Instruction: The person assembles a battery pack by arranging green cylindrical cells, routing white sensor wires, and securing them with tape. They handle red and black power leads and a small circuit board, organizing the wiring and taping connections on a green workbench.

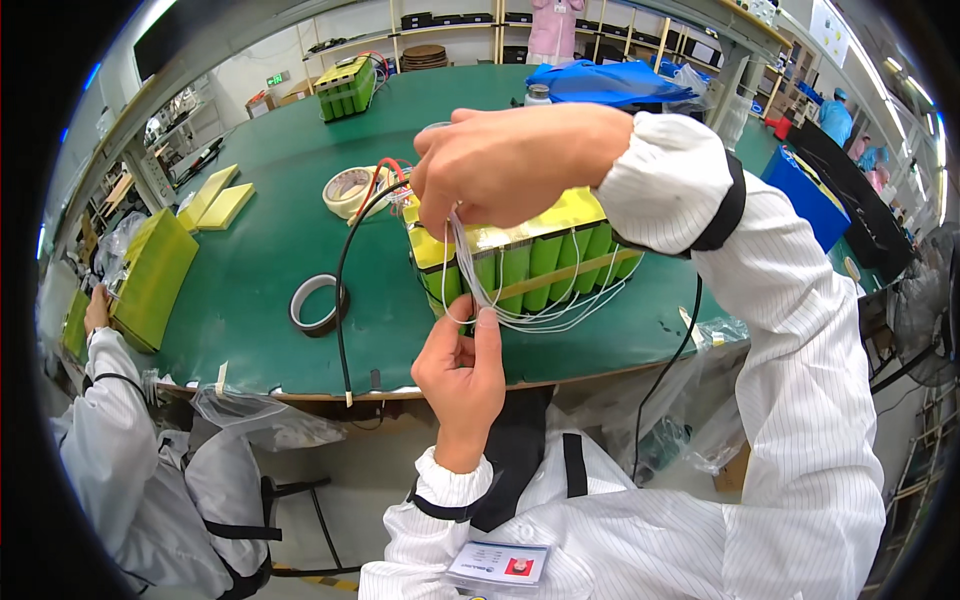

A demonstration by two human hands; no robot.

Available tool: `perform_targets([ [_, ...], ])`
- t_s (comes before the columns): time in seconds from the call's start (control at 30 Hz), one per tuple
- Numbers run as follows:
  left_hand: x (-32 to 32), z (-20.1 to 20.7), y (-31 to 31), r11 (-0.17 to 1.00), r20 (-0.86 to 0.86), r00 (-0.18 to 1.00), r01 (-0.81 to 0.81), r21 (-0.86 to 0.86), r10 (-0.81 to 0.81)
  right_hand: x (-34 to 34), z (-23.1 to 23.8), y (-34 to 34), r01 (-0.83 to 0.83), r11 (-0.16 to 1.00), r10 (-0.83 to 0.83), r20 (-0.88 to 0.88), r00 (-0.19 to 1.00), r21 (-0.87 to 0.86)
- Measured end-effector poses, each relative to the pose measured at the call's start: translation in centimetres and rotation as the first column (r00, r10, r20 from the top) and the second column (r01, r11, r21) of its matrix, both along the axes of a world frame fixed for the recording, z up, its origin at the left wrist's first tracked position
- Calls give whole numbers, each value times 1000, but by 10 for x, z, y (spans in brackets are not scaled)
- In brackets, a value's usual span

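A battery pack (pixel 543 268) of green cylindrical cells, with a yellow top sheet, stands on the green table in front of me. Thin white wires loop along its near side and gather into a bundle (pixel 463 250) at its left end. My right hand (pixel 520 165) reaches over the pack, its fingers closed on the upper part of the bundle. Lower down, at the pack's near left corner, my left hand (pixel 462 375) pinches the same wires between thumb and fingers. Red and black cables come out behind my right hand, which hides part of the pack's top.
Left of the pack lie cream tape rolls (pixel 350 190) and a brown tape roll (pixel 318 304). A black cable (pixel 341 300) hangs over the table's front edge. Another battery pack (pixel 346 88) and blue sheeting (pixel 605 82) are farther back. At left, a co-worker's hand (pixel 97 308) touches a yellow-green pack.
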State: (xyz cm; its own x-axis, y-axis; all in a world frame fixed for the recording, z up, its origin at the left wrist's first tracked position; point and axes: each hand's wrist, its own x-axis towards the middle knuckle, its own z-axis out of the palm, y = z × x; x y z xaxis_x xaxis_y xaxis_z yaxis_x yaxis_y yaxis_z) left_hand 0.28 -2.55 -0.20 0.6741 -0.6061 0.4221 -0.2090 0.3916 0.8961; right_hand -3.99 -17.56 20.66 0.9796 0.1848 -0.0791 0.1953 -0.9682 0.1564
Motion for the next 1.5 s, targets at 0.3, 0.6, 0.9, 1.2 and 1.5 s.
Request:
perform_targets([
  [0.3, 0, 16, -4, 970, 418, 877, -241, -43, 237, -27, -10, 12, 57, 986, -73, 105, 992, 154],
  [0.6, -1, 23, 2, 940, 710, 674, -338, 49, 206, -41, -39, 69, 521, 817, -576, 345, 741, 247],
  [0.9, 2, 11, 13, 990, 503, 853, -115, -76, 138, -39, -69, 71, 571, 704, -706, 327, 628, 424],
  [1.2, 44, 9, 19, 993, 643, 757, -88, -74, 115, -43, -79, 71, 402, 632, -733, 342, 588, 663],
  [1.5, 73, 19, 26, 985, 723, 669, -136, -107, 171, -53, -96, 71, 285, 671, -689, 435, 579, 684],
])
